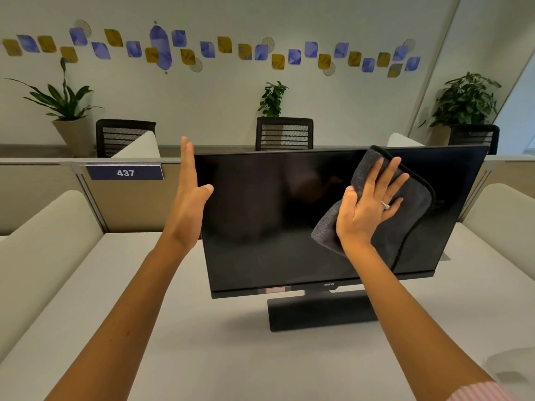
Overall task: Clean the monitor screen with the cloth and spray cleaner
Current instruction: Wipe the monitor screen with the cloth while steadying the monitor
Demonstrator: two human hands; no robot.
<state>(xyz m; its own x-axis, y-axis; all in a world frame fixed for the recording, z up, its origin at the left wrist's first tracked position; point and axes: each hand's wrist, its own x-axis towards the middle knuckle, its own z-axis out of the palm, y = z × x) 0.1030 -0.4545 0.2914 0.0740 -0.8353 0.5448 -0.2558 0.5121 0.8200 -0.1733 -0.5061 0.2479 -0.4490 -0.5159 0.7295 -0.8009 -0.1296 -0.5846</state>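
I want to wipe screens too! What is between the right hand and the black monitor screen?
In the head view, a folded dark grey microfibre cloth lies between the right hand and the black monitor screen.

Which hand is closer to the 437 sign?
The left. The left hand is raised flat at the monitor's left edge, just right of the 437 sign. The right hand is far across the screen, pressing the cloth against it.

Office: numbered cubicle partition (pixel 125 172), mesh chairs (pixel 284 134).
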